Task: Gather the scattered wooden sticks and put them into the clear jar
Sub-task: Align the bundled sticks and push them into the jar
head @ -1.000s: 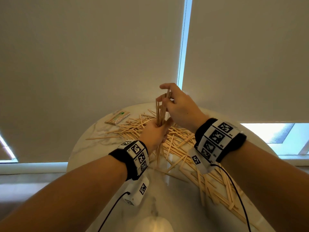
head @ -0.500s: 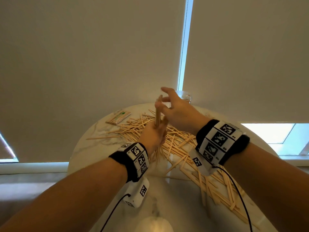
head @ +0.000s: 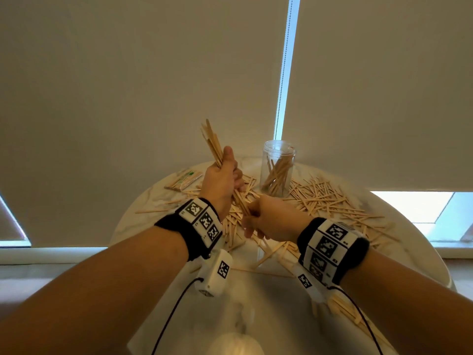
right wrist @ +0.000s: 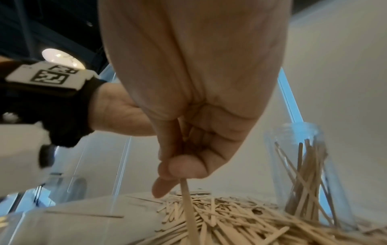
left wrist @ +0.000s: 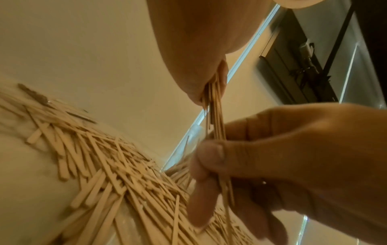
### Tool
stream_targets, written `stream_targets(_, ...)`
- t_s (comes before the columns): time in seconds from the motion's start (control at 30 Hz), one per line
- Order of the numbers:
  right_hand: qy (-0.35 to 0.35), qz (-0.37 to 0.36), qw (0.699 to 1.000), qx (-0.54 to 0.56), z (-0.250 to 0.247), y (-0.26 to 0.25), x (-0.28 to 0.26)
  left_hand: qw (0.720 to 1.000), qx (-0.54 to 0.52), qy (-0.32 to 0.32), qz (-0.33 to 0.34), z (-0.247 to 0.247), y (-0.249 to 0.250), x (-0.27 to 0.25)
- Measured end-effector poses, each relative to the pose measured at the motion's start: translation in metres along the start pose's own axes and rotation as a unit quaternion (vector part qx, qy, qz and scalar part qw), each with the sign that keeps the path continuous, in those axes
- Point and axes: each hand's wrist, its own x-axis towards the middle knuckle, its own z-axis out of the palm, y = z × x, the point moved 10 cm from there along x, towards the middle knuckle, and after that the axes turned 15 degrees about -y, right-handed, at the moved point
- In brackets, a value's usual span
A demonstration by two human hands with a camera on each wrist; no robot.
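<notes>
My left hand grips a bundle of wooden sticks above the round table, the bundle leaning up and to the left. Just below it, my right hand curls its fingers round the bundle's lower ends. In the right wrist view the right hand holds a stick that points down at the pile. The clear jar stands upright behind both hands with several sticks inside; its mouth is uncovered. Many scattered sticks lie flat around the jar and under my hands.
The marble table is round, with its edge close on the left and right. A wrapped packet of sticks lies at the back left. Roller blinds hang right behind the table. Cables trail from both wrist cameras.
My right hand has dropped from the top of the bundle to its lower end. The left hand has lifted the bundle and tilted it left, so the jar now shows.
</notes>
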Motion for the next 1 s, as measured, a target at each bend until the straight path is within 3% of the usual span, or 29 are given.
stream_targets(0.07,0.012,0.006,0.999,-0.031,-0.003,0.001,-0.001,1.000,-0.013,0.018,0.011,-0.009,0.011,0.006)
stream_targets(0.2,-0.030,0.035,0.999,-0.019,0.004,0.020,-0.005,0.994,-0.036,0.087,0.047,-0.040,0.040,0.014)
stream_targets(0.3,-0.023,0.043,0.999,0.017,-0.003,0.033,-0.009,0.990,0.016,0.130,0.046,-0.066,0.051,0.013)
stream_targets(0.37,0.001,0.026,0.998,0.064,-0.014,0.034,-0.011,0.991,0.091,0.098,0.004,-0.062,0.043,0.007)
stream_targets(0.47,0.032,-0.023,0.994,0.101,-0.028,0.016,-0.011,0.971,0.220,-0.034,-0.087,-0.020,0.007,-0.012)
stream_targets(0.53,0.064,-0.038,0.995,0.067,-0.035,-0.002,-0.010,0.960,0.220,-0.127,-0.117,0.015,-0.018,-0.022)
stream_targets(0.57,0.084,-0.039,0.995,0.035,-0.038,-0.009,-0.010,0.961,0.209,-0.139,-0.117,0.024,-0.024,-0.023)
stream_targets(0.67,0.099,-0.036,0.994,-0.014,-0.038,-0.015,-0.011,0.971,0.200,-0.071,-0.113,0.010,-0.024,-0.014)
stream_targets(0.73,0.088,-0.023,0.996,-0.024,-0.037,-0.009,-0.013,0.963,0.247,-0.034,-0.101,-0.003,-0.017,-0.009)
stream_targets(0.8,0.119,-0.015,0.993,-0.012,-0.049,-0.004,-0.018,0.953,0.288,-0.039,-0.088,-0.007,-0.014,-0.008)
stream_targets(0.9,0.219,-0.051,0.973,0.056,-0.085,-0.007,-0.038,0.934,0.345,-0.061,-0.072,0.001,-0.009,-0.013)
stream_targets(1.0,0.199,-0.106,0.967,0.117,-0.096,-0.023,-0.041,0.913,0.387,-0.088,-0.091,0.010,-0.016,-0.018)
